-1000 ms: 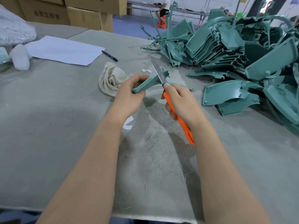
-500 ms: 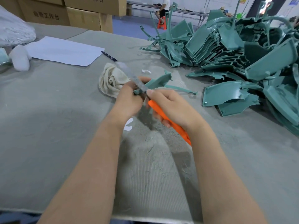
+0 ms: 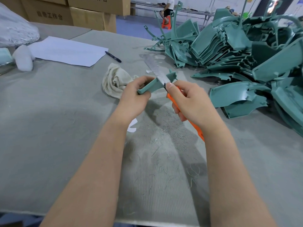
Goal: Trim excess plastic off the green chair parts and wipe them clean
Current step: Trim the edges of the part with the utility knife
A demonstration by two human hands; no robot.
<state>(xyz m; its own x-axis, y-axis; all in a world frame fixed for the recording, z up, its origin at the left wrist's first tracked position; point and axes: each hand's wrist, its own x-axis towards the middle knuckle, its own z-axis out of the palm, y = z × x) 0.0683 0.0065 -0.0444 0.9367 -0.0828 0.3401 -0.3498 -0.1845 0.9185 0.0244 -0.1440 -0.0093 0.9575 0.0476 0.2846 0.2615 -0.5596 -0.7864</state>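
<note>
My left hand [image 3: 133, 99] grips a small green chair part [image 3: 154, 86] above the middle of the table. My right hand [image 3: 191, 102] holds an orange-handled knife [image 3: 186, 118], thumb pressed near the base of the blade. The long silver blade [image 3: 155, 69] lies across the part and points up and to the left. A crumpled cream cloth [image 3: 115, 81] lies on the table just left of my left hand. Thin green shavings are scattered on the grey mat below my hands.
A big heap of green chair parts [image 3: 242, 54] fills the right side of the table. A white paper sheet [image 3: 67, 50] and a black pen [image 3: 113, 56] lie at the back left. Cardboard boxes [image 3: 70, 12] stand behind. A person sits far off.
The blade swung from pointing far left across my left hand back to a steeper angle over the part. My right hand moved right and up a little; the left hand stays gripping the part.
</note>
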